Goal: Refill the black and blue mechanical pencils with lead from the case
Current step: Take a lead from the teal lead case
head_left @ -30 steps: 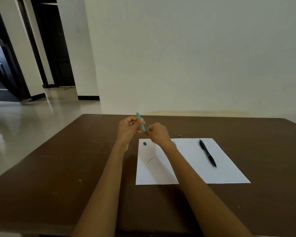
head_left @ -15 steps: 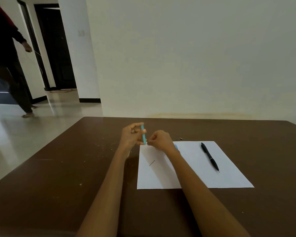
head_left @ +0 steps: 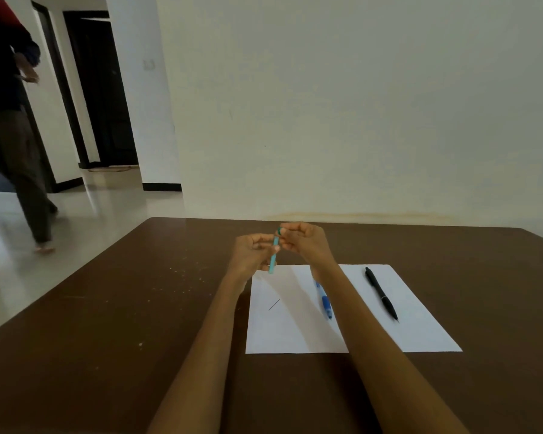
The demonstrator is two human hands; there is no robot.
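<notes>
My left hand [head_left: 251, 252] grips a slim teal lead case [head_left: 273, 261], held nearly upright above the far edge of a white paper sheet [head_left: 295, 333]. At the top end of the case, my right hand [head_left: 304, 242] pinches a small teal cap [head_left: 279, 230]. The blue mechanical pencil [head_left: 325, 302] lies on the paper, partly hidden by my right forearm. To its right on the sheet lies the black mechanical pencil [head_left: 381, 294], tip toward me. A single loose lead [head_left: 274, 304] rests on the left part of the paper.
The paper lies on a brown table [head_left: 138, 339] speckled with small crumbs at the left. A white wall stands right behind the table. Another person [head_left: 13, 151] walks across the tiled floor at the far left.
My right hand dipped to the paper where the small teal cap lay, then rose with it to the top of the case. The person at the left walked further into view.
</notes>
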